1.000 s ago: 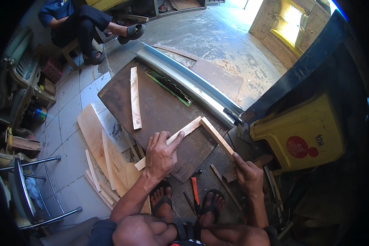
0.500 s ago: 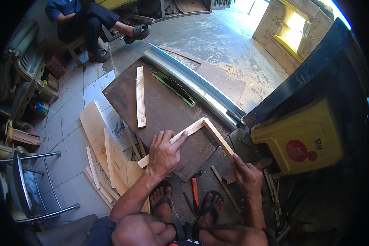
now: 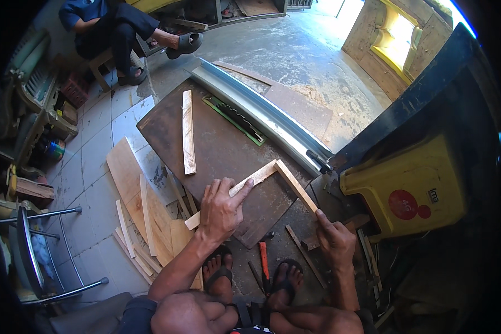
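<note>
My left hand (image 3: 221,209) is closed round a wooden strip (image 3: 259,175), its thumb lying along the top, over the near corner of a brown saw table (image 3: 206,125). Between thumb and fingers, my right hand (image 3: 337,239) grips the near end of a second, thinner wooden strip (image 3: 296,186). The far ends of both strips meet in a corner above the table. Farther left on the tabletop lies a loose wooden strip (image 3: 188,133). A toothed saw blade shows in a green-edged slot (image 3: 234,119) beside the metal fence (image 3: 261,114).
Boards and strips (image 3: 145,217) lie on the tiles at left, near a metal-legged chair (image 3: 33,250). A hammer with an orange handle (image 3: 264,259) lies between my feet. At right stands a yellow plastic stool (image 3: 403,192). A seated person (image 3: 128,33) is at far left.
Both hands keep their grip and the two strips stay joined at the corner. The view has shifted very slightly; nothing else visibly moves.
</note>
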Demonstrator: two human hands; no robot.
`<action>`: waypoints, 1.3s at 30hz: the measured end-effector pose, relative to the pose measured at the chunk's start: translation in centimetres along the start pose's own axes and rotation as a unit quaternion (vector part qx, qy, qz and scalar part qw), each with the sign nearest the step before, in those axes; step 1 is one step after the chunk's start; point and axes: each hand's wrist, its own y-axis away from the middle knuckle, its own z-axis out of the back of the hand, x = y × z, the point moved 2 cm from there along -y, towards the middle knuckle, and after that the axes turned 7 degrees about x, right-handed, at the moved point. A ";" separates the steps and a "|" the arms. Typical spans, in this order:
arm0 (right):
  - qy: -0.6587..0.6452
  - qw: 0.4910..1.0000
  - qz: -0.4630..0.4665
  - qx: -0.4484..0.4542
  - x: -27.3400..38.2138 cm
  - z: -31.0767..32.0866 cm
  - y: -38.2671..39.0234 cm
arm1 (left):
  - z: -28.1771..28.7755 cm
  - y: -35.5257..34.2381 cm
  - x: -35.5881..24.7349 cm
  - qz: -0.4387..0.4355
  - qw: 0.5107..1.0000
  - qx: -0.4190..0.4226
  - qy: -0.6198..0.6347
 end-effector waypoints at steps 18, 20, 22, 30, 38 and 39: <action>-0.108 0.991 0.003 -0.079 1.0 -0.5 0.0 | -0.2 0.2 -0.1 0.005 1.000 0.000 -0.002; -0.124 0.990 0.004 -0.062 1.4 -0.5 0.1 | -0.1 0.3 -0.1 0.008 1.000 0.004 -0.006; -0.110 0.994 -0.003 -0.011 1.7 -1.1 0.0 | 0.2 0.5 0.3 0.015 1.000 0.006 0.000; -0.119 0.992 0.024 -0.029 1.9 -2.5 0.1 | 0.1 1.0 -0.4 0.020 0.999 -0.017 -0.018; -0.120 0.989 -0.037 0.072 2.9 -2.4 -0.4 | 0.4 0.9 -0.4 0.016 0.999 -0.045 -0.010; -0.144 0.986 -0.048 0.073 3.2 -2.2 -0.4 | 0.4 1.0 -0.3 0.021 0.999 -0.030 -0.002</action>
